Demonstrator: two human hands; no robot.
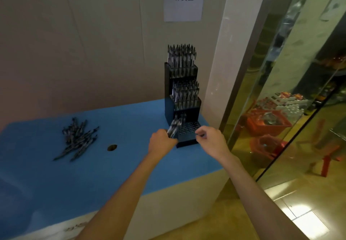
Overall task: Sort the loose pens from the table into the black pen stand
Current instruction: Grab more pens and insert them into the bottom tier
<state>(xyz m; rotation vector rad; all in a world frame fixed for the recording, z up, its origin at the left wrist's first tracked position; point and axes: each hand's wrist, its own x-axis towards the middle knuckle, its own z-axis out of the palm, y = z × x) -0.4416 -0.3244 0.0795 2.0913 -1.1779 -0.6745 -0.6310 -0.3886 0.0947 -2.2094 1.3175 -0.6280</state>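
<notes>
A tall black stepped pen stand (169,106) stands at the table's far right. Its top and middle tiers are packed with upright pens. The lowest tier (189,127) shows mostly bare holes. My left hand (161,140) grips a bundle of pens (174,126) at the lowest tier's left edge. My right hand (209,136) hovers at that tier's right front corner, fingers curled, thumb and forefinger close together; I cannot make out anything between them. A pile of several loose pens (78,138) lies on the left of the blue table (121,164).
A round hole (112,147) is cut in the blue tabletop between the pile and the stand. A paper sign (184,2) hangs on the wall behind. A glass partition (292,93) runs along the right, with red baskets behind it. The table's near edge drops to yellow floor.
</notes>
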